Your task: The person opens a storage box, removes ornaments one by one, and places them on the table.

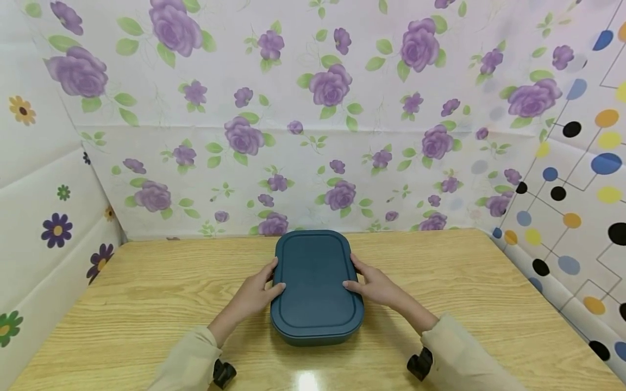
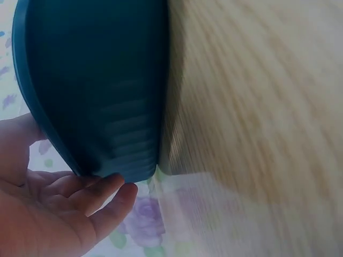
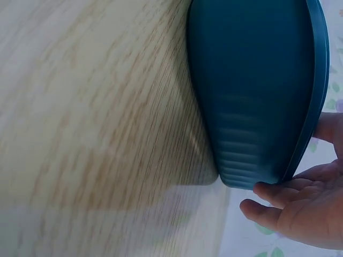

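Item: lidded food container [image 1: 317, 285], one, dark teal-blue, rectangular with rounded corners; lower centre of the head frame, appearing to rest on the counter [image 1: 161, 309]. Long axis: up and down the frame, pointing away from the person, with one short end toward the bottom edge and the other near the floral sheet [image 1: 303, 179].

Left hand [image 1: 253, 293]: at the long side facing frame left; the container lies directly to its right. Thumb over the lid's edge, fingers against the side; clamped on the container.

Right hand [image 1: 377, 287]: at the opposite long side; the container lies directly to its left. Same hold, thumb above, fingers at the side. Neither hand is clearly nearer; the two face each other across the short axis, roughly level in the frame.

Lid [image 1: 313, 258]: in place, flat, with a raised line following its outline. Contents: hidden; cannot be told. Side wall [image 2: 126, 134]: horizontal ribs toward one end, seen in the left wrist view; similar ribs in the right.

Also listed: pale sleeves [image 1: 188, 358], both forearms; dotted sheet [image 1: 562, 217], right of frame; daisy-print sheet [image 1: 54, 184], left of frame.
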Action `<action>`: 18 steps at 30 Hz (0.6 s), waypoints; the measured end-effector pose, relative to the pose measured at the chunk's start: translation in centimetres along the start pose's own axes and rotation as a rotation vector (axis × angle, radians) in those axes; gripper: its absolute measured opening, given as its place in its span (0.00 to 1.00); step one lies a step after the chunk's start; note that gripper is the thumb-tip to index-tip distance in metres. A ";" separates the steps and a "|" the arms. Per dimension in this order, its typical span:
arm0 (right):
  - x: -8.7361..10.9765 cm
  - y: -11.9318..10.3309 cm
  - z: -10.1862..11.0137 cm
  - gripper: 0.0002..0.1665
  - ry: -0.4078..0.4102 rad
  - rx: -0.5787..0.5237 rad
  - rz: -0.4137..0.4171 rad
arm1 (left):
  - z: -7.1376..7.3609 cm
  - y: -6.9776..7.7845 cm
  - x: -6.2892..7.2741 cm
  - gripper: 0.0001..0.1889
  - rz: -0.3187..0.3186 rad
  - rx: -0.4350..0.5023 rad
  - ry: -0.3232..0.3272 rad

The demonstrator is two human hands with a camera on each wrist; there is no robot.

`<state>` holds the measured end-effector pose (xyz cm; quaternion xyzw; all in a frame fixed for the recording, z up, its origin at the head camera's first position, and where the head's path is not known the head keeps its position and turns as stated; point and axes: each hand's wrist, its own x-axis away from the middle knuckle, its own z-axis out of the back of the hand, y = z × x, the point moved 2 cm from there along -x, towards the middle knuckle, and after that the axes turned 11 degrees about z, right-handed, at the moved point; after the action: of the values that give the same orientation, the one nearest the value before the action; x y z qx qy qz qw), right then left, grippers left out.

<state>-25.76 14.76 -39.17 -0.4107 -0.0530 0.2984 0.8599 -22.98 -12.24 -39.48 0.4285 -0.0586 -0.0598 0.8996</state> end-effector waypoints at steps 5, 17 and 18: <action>0.0 -0.4 -0.1 0.43 -0.017 0.072 0.021 | -0.2 0.2 0.2 0.33 -0.006 -0.075 0.019; 0.1 -1.2 0.2 0.41 0.100 0.175 0.061 | -0.1 0.4 0.4 0.34 -0.028 -0.164 0.155; 0.1 -1.2 0.2 0.40 0.122 0.179 0.067 | 0.0 0.4 0.4 0.33 -0.023 -0.132 0.170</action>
<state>-25.21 14.37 -38.16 -0.3513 0.0402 0.3051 0.8842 -22.59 -12.07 -39.16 0.3725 0.0266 -0.0373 0.9269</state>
